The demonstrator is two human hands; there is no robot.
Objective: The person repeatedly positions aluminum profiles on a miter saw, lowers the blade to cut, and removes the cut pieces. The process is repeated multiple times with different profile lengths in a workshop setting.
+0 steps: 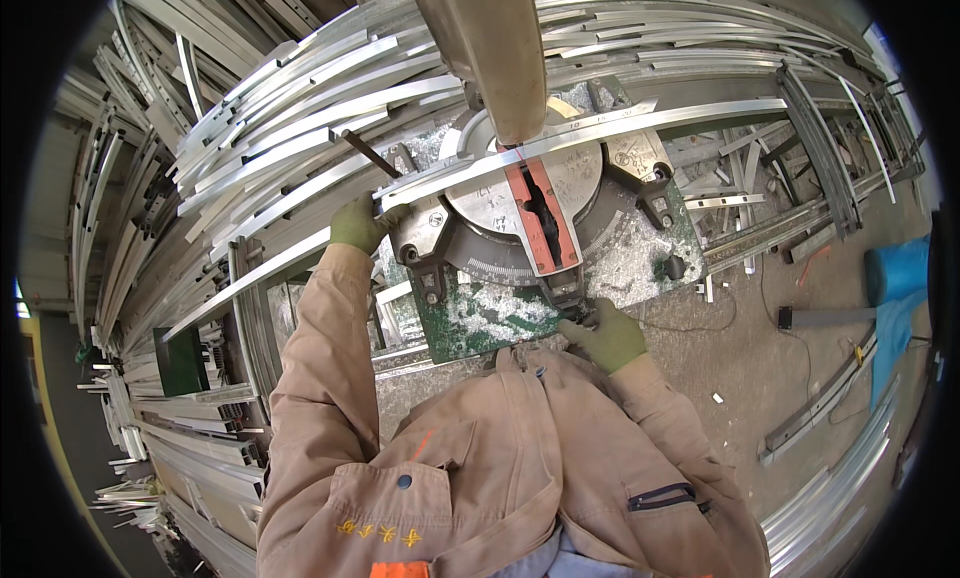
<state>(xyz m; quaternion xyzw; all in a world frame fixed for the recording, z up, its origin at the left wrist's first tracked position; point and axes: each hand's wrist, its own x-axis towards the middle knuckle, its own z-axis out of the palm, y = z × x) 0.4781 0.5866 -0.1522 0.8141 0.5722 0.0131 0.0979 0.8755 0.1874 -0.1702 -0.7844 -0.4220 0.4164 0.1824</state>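
On my head view, one silver bar (pixel 690 117) lies across the saw, slanting up to the right, and here's the left hand (pixel 358 228), in an olive glove, right at the bar's left end. Its fingers are bent and the thumb points in toward the saw; I can't tell whether it is clasping the metal. Another length of silver shows on the far side of that hand, and I can't make out whether it's the same piece.

Down at the front, the right hand (pixel 612 340) sits below the bar and well apart from it, half curled just beside the saw's dark front handle (pixel 567 296); whether it has hold of that, I can't tell.

Containers: one chest pocket (pixel 385 498) with its flap down on one blue button, one zipped pocket (pixel 660 495) on the other side, contents hidden in both.

Counting up: two gloved hands, one saw head (pixel 490 58) over the bar, one red insert (pixel 530 228) with a dark slot, one green table (pixel 480 323) speckled with pale chips. Off to the left, stacked metal profiles (pixel 290 108), too many for me to count, and one blue rounded object (pixel 895 275) at far right.
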